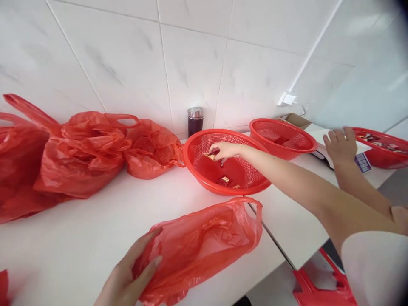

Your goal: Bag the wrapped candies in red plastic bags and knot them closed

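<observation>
White marble-look tiles form the wall behind a white counter. Toward the near edge of the counter, a crumpled, thin red plastic carrier bag is laid almost flat. Its long axis runs along that edge, with the handle loops and mouth turned toward the right. Its left end is gripped by the left hand, thumb on top and fingers curled around the film. The right hand is not seen.

Just beyond the bag's mouth, a round red perforated plastic basket is set on the counter. Another person's hand, on a bare arm from the right, is reached into it, and a small wrapped piece is pinched in the fingertips. A few more small wrapped pieces lie on the basket floor; their print cannot be read. That person's other hand is laid flat near the far right corner.

Stuffed red plastic bags are heaped at the left, cut off by the frame; their contents are hidden.
</observation>
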{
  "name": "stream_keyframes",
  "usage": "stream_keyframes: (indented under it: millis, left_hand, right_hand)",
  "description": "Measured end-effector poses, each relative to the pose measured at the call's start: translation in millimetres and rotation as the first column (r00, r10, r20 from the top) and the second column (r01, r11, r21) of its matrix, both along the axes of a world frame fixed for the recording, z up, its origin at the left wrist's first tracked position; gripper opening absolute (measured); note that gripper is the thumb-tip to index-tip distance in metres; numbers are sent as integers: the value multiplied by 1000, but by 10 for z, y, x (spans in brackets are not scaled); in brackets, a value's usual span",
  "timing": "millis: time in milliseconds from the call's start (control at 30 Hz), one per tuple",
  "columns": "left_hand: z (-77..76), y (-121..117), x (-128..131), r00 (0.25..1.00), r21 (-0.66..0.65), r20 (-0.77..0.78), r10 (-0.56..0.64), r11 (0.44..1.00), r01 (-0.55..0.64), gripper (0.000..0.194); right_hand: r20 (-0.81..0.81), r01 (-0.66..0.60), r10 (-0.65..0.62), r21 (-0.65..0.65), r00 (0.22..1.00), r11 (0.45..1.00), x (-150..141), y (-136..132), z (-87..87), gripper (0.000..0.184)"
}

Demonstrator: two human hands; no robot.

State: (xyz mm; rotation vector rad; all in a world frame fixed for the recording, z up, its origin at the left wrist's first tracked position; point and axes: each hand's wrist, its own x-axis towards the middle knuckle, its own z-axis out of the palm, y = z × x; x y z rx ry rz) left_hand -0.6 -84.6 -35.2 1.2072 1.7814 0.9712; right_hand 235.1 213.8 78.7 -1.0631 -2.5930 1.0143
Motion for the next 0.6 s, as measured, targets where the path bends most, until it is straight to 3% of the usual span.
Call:
stream_keyframes:
  millis: [100,167,233,333,400,500,600]
  left_hand:
    - [-55,50,-67,999,-31,-26,-45,999,44,52]
    - [-52,90,-60,998,-39,-31,-52,998,51,52]
    - [-16,124,-12,998,-41,-14,-54,998,53,53]
    - [48,146,77,998,-45,26,-61,997,62,59]
    - [69,138,108,998,-44,12,-69,997,70,62]
    - [69,110,101,995,-29,-62,-73,997,72,66]
    - [69,86,74,990,37,-117,-81,996,86,63]
  right_hand:
    - [-84,-9,3,-75,996,997,53,-93,201,30]
    - [-218,-86,43,-190,975,978,33,-311,324,33]
    - [-332,-243,132,-318,934,916,-36,-642,376,37]
    - [-218,-435,377,-407,900,803,-192,-1173,228,36]
    - [-3,-423,445,-319,895,848,-280,-1422,24,34]
    - [249,-367,386,-122,888,922,-319,-1529,-183,37]
    - [146,-323,330,-65,933,944,-231,-1361,-96,37]
